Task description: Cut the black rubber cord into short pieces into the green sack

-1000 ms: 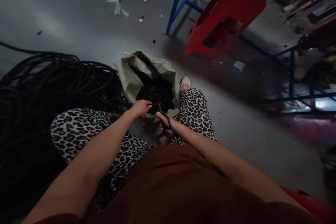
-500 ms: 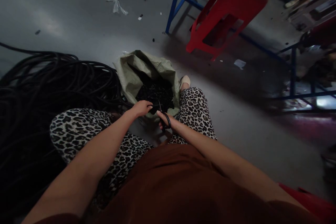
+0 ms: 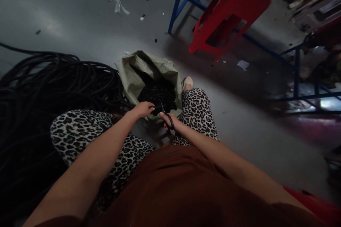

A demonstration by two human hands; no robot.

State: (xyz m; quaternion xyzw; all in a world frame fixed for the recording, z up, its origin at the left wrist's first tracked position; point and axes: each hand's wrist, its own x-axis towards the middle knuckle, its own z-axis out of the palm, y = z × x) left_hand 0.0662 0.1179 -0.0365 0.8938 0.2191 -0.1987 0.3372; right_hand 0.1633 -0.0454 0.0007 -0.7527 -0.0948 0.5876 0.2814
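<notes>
I sit with leopard-print trousers on, knees apart. Between them stands an open pale green woven sack (image 3: 133, 78) filled with short black pieces (image 3: 158, 94). My left hand (image 3: 142, 109) is closed in a pinch on a black hose end at the sack's near rim. My right hand (image 3: 169, 122) is closed round the black handles of scissors (image 3: 166, 115), whose blades point at the piece that the left hand holds.
A big heap of coiled black hose (image 3: 39, 88) fills the floor on my left. A red plastic stool (image 3: 229, 10) and blue metal frames (image 3: 295, 74) stand ahead and to the right. White scraps (image 3: 117, 3) lie on the grey floor.
Both hands stay at the sack's rim; the scissors have tilted slightly toward the piece in the left hand. Little else differs.
</notes>
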